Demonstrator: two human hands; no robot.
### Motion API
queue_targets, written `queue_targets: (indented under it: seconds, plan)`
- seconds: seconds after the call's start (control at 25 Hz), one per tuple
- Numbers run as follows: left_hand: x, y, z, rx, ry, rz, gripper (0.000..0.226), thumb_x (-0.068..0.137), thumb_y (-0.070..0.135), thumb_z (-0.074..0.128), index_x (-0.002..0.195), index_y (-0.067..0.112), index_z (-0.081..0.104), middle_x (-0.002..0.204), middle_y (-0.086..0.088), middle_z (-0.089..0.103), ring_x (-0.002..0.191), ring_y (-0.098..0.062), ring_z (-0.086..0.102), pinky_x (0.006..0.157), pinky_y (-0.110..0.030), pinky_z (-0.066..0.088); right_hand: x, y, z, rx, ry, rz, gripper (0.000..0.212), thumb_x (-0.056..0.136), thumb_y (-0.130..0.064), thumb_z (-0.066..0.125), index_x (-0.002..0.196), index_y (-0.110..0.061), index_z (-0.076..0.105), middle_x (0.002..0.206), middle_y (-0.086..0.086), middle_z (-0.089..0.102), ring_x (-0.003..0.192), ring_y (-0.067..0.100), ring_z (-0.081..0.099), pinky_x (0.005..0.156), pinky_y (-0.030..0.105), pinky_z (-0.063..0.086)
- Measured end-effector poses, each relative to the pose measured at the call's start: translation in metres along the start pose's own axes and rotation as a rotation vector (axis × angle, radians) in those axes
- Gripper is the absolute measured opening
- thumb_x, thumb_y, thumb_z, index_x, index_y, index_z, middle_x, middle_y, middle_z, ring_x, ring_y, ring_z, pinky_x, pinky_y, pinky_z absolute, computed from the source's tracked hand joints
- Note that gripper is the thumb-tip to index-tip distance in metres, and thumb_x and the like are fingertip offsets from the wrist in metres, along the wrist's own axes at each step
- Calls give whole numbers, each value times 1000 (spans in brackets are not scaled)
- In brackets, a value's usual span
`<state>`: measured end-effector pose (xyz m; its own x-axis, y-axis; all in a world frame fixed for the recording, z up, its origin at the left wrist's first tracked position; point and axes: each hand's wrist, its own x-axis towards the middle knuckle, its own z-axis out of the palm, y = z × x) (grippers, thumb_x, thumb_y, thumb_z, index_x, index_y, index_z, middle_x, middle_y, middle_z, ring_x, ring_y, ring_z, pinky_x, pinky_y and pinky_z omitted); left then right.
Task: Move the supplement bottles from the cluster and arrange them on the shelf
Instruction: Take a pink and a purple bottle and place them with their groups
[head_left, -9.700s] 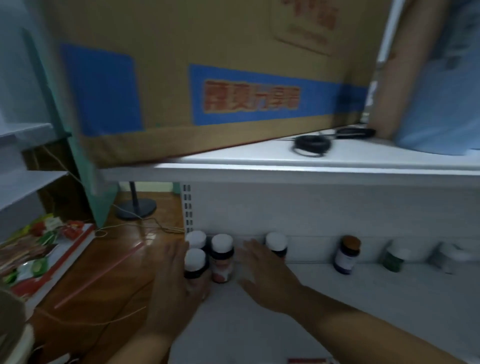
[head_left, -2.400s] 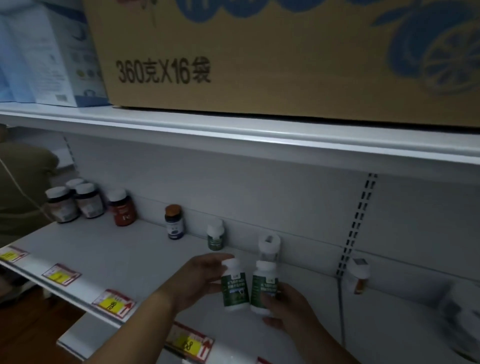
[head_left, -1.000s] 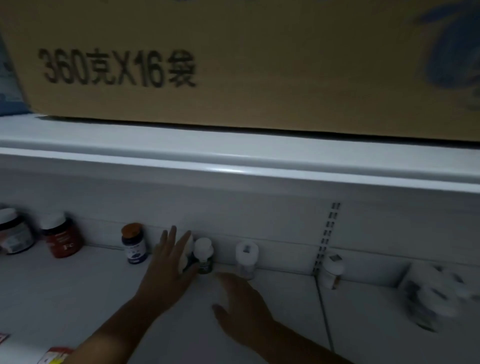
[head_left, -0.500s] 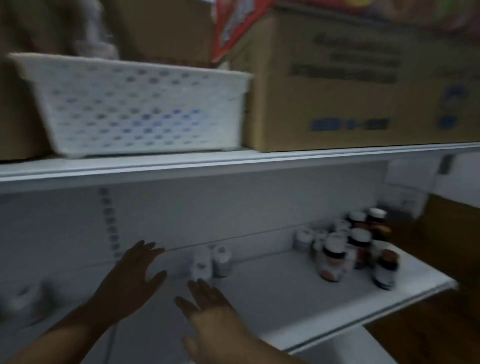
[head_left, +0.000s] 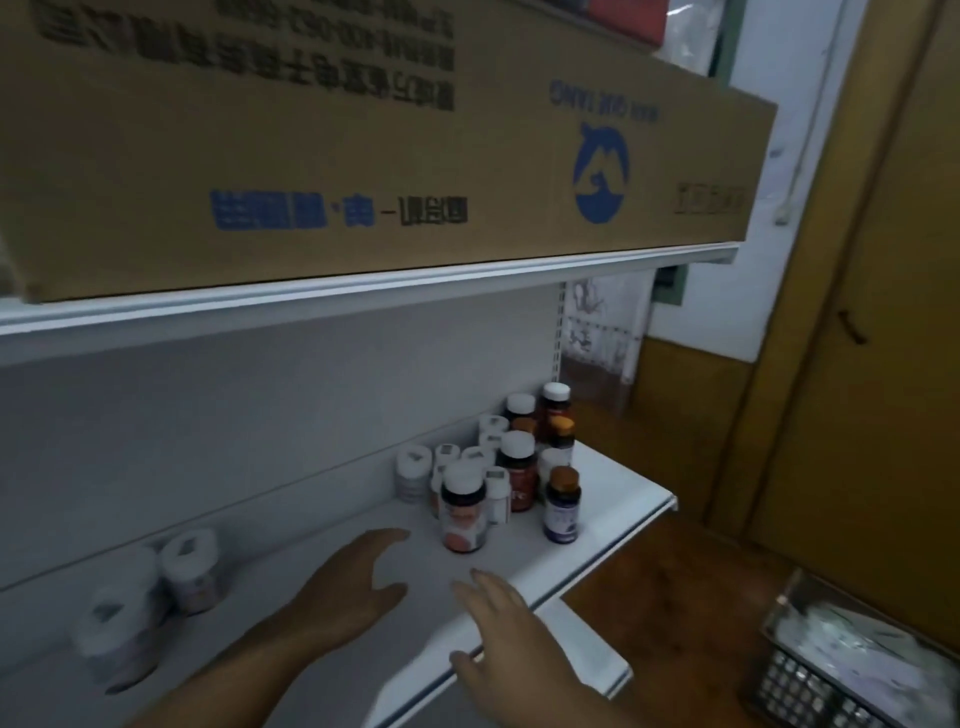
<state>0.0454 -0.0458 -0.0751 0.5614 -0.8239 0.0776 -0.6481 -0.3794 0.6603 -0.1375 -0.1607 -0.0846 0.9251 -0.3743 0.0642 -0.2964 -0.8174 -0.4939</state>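
On the shelf (head_left: 613, 499), far left, we see two white bottles (head_left: 150, 592) standing against the back panel, blurred and touching each other. Our left hand (head_left: 343, 587) hovers over the bare middle of the board, fingers spread and empty, thumb pointing toward the cluster (head_left: 504, 467). Our right hand (head_left: 511, 644) sits near the front lip, also splayed and holding nothing. Just beyond both hands the cluster crowds the right end: a white-capped bottle (head_left: 463, 512) with a red label stands nearest our left fingertips, apart from them, and a blue bottle (head_left: 562, 506) with a brown cap stands at the cluster's right edge. Above, a carton (head_left: 363, 145) fills the upper shelf. Lower right, a wire basket (head_left: 852, 665) sits on the floor.
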Motion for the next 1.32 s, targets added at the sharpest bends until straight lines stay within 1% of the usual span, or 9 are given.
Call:
queue_targets:
  seconds: [0.12,0.24,0.4,0.56,0.64,0.76,1.0,1.16,1.32]
  plan:
    - [42,4,24,-177,-23,-79,64,79,22,70,135,25,38,134,3,46,119,-13,46,102,-24,35,13,44,-8,86,146,194,49,88,-37,51,134,-24,40,133,-3,48,121,12,44,98,23,36]
    - [75,9,46,-327,16,-87,64,75,19,75,126,31,39,121,3,52,108,-17,50,90,-29,40,37,91,-23,261,345,494,35,84,-26,61,117,-20,50,106,-1,57,95,13,55,88,26,47]
    - [97,12,66,-444,100,-138,60,70,11,76,115,33,43,104,7,58,100,-19,56,87,-35,46,67,125,-30,453,474,634,60,82,-19,66,135,-15,39,138,9,49,122,25,50,100,38,46]
    - [97,17,80,-620,170,-162,54,70,13,74,119,14,52,107,0,62,108,-23,57,90,-31,45,91,135,-35,517,393,559,75,84,-18,63,145,-15,20,146,10,41,127,34,46,94,35,41]
    - [95,25,79,-662,175,-208,46,70,26,72,111,15,55,96,6,61,96,-19,59,78,-20,47,96,141,-36,489,350,530,66,83,-16,63,139,-16,29,136,12,52,111,35,56,84,36,47]
    - [85,29,81,-516,205,-315,47,54,45,72,94,24,58,93,5,63,89,-15,60,71,-20,45,91,142,-36,469,271,477,51,75,-24,72,120,-17,50,111,11,64,91,28,60,74,37,49]
    - [77,58,94,-504,255,-340,77,70,24,79,134,23,35,122,10,48,109,-8,49,89,-22,40,72,142,-33,631,62,364,49,62,-26,81,106,-27,57,100,-2,68,90,20,62,80,35,50]
    - [69,83,102,-552,432,-443,43,65,18,81,98,25,54,96,8,63,79,1,57,59,-10,45,56,146,-30,790,16,330,33,67,-25,81,92,-28,59,89,-8,68,85,16,65,76,32,49]
    - [7,83,90,-727,471,-483,44,54,25,78,95,14,64,89,-6,73,79,-19,70,72,-33,58,44,111,-36,990,-109,276,14,77,-22,73,90,-18,68,87,7,73,79,23,68,74,38,57]
